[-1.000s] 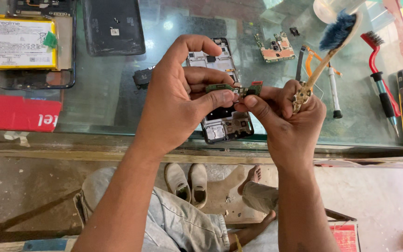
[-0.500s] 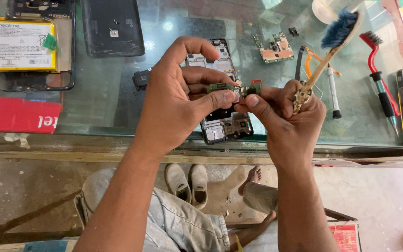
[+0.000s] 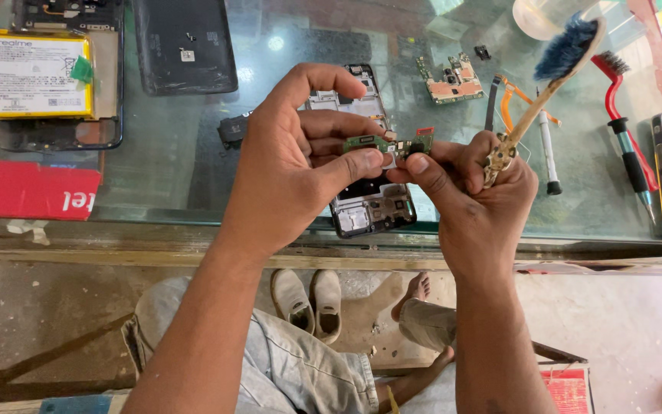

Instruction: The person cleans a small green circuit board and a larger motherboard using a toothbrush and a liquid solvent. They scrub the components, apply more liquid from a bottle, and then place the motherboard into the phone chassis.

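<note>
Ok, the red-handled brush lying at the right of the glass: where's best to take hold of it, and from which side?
Probably the black grip section midway along the red-handled brush, taken from above. It lies flat on the glass counter, bristles pointing away, so only its top and sides are free. Come from its right side: a white tool lies close on the left.

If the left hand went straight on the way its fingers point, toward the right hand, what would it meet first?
The left hand already pinches the small green circuit board. Just past it are the fingertips of the right hand, which grip the board's other end. Depth looks matched, so these would likely come first.
</note>
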